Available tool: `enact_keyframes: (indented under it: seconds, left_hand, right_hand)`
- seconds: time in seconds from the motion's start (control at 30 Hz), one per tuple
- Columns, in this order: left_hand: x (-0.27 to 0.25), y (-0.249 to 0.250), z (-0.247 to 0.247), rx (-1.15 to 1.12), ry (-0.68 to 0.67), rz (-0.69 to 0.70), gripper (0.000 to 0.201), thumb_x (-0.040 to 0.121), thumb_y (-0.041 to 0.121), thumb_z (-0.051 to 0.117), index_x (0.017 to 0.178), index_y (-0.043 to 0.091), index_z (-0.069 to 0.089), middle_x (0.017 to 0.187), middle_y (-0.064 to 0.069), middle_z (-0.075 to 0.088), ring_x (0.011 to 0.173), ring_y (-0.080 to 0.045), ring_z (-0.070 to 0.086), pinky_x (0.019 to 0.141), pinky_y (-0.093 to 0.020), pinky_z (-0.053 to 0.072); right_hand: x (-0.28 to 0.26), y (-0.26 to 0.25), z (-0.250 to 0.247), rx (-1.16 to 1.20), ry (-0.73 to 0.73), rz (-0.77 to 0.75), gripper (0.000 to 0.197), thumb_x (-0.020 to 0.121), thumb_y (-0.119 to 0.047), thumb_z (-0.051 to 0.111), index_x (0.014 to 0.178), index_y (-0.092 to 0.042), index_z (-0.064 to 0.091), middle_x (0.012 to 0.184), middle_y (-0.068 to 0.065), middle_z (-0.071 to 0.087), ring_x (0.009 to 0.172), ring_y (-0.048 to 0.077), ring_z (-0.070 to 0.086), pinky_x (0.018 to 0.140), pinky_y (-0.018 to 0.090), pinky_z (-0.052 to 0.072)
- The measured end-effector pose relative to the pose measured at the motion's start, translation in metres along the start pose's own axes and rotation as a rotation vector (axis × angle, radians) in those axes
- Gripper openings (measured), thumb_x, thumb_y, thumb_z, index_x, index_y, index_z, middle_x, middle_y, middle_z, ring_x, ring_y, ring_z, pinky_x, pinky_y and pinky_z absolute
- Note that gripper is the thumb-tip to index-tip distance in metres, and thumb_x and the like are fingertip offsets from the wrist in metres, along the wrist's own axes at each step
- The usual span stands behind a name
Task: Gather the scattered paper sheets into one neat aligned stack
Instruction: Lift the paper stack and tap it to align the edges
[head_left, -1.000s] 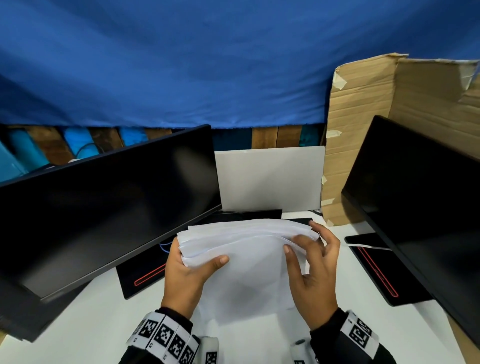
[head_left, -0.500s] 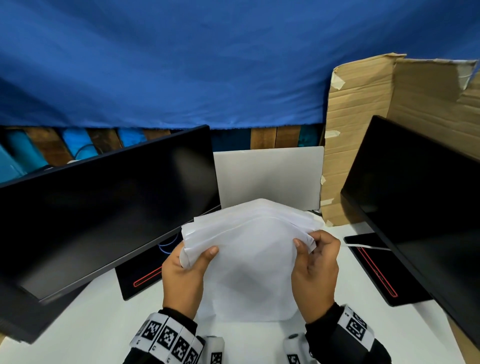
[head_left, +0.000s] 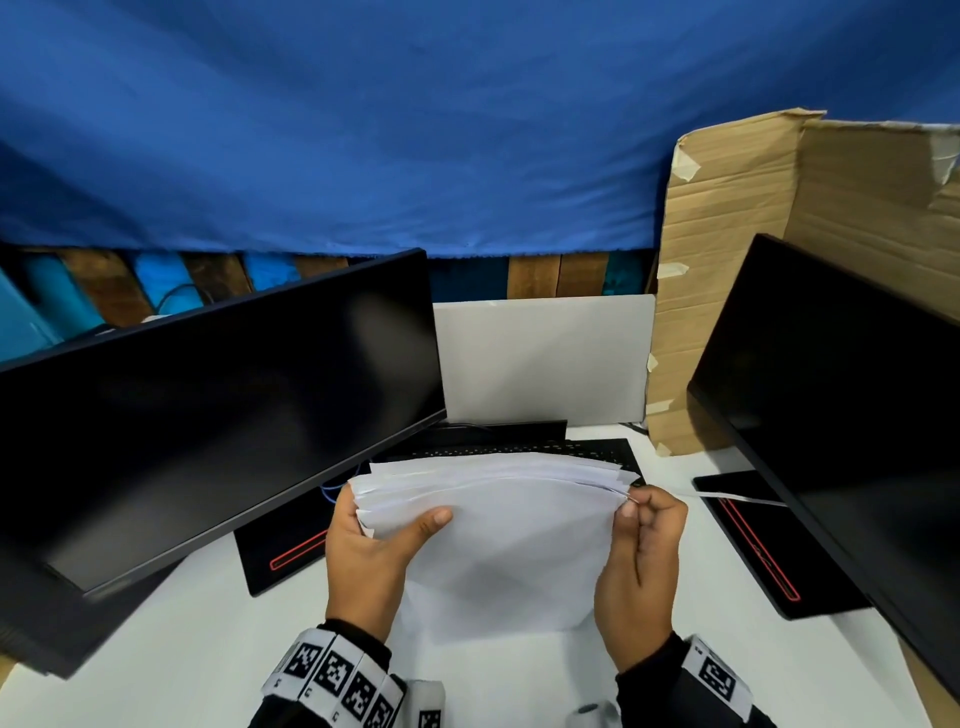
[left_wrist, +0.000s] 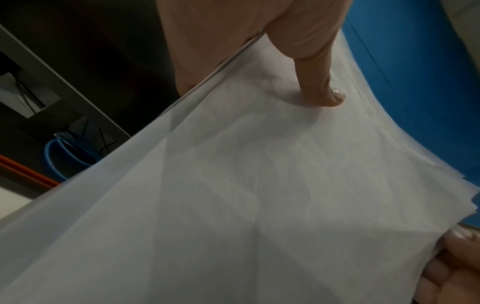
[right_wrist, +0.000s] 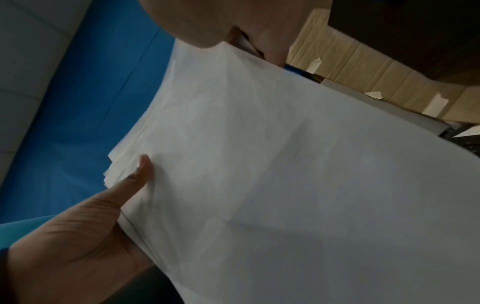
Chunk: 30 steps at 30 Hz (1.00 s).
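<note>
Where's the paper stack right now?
In the head view the paper stack stands low in the centre above the white desk, held between the left hand and right hand, in front of the keyboard, between the two dark monitors.

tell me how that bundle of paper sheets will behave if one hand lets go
Likely floppy: the paper sheets already bow upward between the left hand and the right hand, so the freed side would probably droop. Probably apt to slide apart too: the top edges are fanned and staggered, not flush. They look light, since a thumb-and-finger grip at each side holds them up.
</note>
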<state>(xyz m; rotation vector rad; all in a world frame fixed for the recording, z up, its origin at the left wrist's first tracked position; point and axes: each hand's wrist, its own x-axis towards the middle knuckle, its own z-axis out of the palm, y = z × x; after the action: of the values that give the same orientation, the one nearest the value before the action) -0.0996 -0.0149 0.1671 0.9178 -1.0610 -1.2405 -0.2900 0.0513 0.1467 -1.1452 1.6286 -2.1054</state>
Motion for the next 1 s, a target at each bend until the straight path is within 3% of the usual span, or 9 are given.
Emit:
enact_keyframes:
  seconds: [0.13, 0.27, 0.37, 0.47, 0.57, 0.7, 0.83, 0.93, 1.0]
  left_hand:
    - [-0.001, -0.003, -0.004, 0.004, -0.005, -0.024, 0.060, 0.045, 0.010, 0.084, 0.098, 0.022, 0.060, 0.092, 0.002, 0.076, 0.083, -0.015, 0.073, 0.065, -0.023, 0.058]
    - [-0.003, -0.005, -0.006, 0.003, -0.018, -0.049, 0.075, 0.033, 0.031, 0.093, 0.100, 0.015, 0.062, 0.093, -0.004, 0.077, 0.084, -0.020, 0.073, 0.067, -0.025, 0.058]
    - [-0.004, -0.004, -0.003, 0.015, -0.023, -0.040, 0.082, 0.027, 0.038, 0.093, 0.099, 0.009, 0.064, 0.090, -0.007, 0.077, 0.083, -0.021, 0.074, 0.066, -0.024, 0.058]
    - [-0.002, -0.002, -0.001, 0.009, -0.044, -0.022, 0.056, 0.042, 0.018, 0.091, 0.091, 0.012, 0.066, 0.085, -0.006, 0.077, 0.079, -0.021, 0.074, 0.064, -0.022, 0.057]
    - [-0.002, -0.002, 0.000, -0.018, -0.054, -0.016, 0.052, 0.040, 0.023, 0.092, 0.085, 0.015, 0.067, 0.083, -0.006, 0.077, 0.077, -0.019, 0.073, 0.064, -0.021, 0.057]
    - [-0.001, -0.002, 0.002, -0.006, -0.060, -0.006, 0.063, 0.031, 0.031, 0.093, 0.083, 0.013, 0.062, 0.080, -0.005, 0.076, 0.075, -0.018, 0.072, 0.064, -0.022, 0.057]
    - [-0.002, -0.001, 0.006, -0.003, -0.036, 0.029, 0.057, 0.040, 0.028, 0.086, 0.088, 0.013, 0.059, 0.079, -0.003, 0.074, 0.075, -0.017, 0.070, 0.065, -0.024, 0.056]
    - [-0.002, 0.003, 0.010, 0.024, -0.025, 0.055, 0.061, 0.041, 0.028, 0.088, 0.092, 0.017, 0.057, 0.087, -0.006, 0.071, 0.081, -0.022, 0.069, 0.071, -0.033, 0.058]
    - [-0.003, 0.002, 0.010, 0.058, -0.030, 0.077, 0.067, 0.042, 0.023, 0.091, 0.098, 0.019, 0.055, 0.092, -0.001, 0.071, 0.085, -0.018, 0.069, 0.073, -0.031, 0.058]
  right_hand:
    - [0.009, -0.007, 0.001, 0.066, 0.013, -0.012, 0.031, 0.100, 0.000, 0.031, 0.094, -0.028, 0.045, 0.092, -0.018, 0.058, 0.083, 0.009, 0.055, 0.079, 0.033, 0.043]
    - [0.020, -0.024, 0.005, 0.137, -0.006, -0.117, 0.032, 0.101, -0.004, 0.026, 0.090, -0.024, 0.047, 0.107, 0.008, 0.058, 0.104, 0.041, 0.060, 0.092, 0.047, 0.046]
    - [0.021, -0.029, 0.009, 0.101, -0.019, -0.229, 0.034, 0.101, -0.014, 0.027, 0.101, -0.037, 0.052, 0.115, 0.005, 0.055, 0.108, 0.046, 0.056, 0.098, 0.052, 0.043]
    - [0.014, -0.027, 0.007, -0.039, -0.127, -0.353, 0.032, 0.099, -0.038, 0.030, 0.120, -0.031, 0.053, 0.128, 0.010, 0.044, 0.118, 0.027, 0.053, 0.105, 0.029, 0.038]
    - [0.010, -0.019, 0.003, -0.204, -0.237, -0.341, 0.034, 0.090, -0.044, 0.049, 0.118, -0.028, 0.060, 0.131, 0.008, 0.037, 0.122, -0.001, 0.044, 0.102, 0.008, 0.034]
    - [0.007, -0.010, 0.001, -0.245, -0.207, -0.306, 0.031, 0.086, -0.017, 0.057, 0.116, -0.025, 0.061, 0.124, 0.004, 0.042, 0.120, -0.004, 0.044, 0.098, 0.003, 0.034]
    - [0.008, -0.011, -0.001, -0.268, -0.217, -0.297, 0.036, 0.092, -0.011, 0.049, 0.122, -0.031, 0.058, 0.113, 0.002, 0.052, 0.112, -0.005, 0.050, 0.093, 0.003, 0.035]
    - [0.007, -0.011, 0.000, -0.241, -0.196, -0.251, 0.056, 0.093, -0.004, 0.051, 0.123, -0.051, 0.045, 0.121, -0.027, 0.053, 0.117, -0.009, 0.049, 0.098, 0.004, 0.035]
    - [0.008, -0.011, 0.001, -0.191, -0.147, -0.167, 0.064, 0.092, -0.004, 0.052, 0.118, -0.060, 0.038, 0.121, -0.043, 0.048, 0.117, -0.016, 0.047, 0.100, 0.004, 0.036]
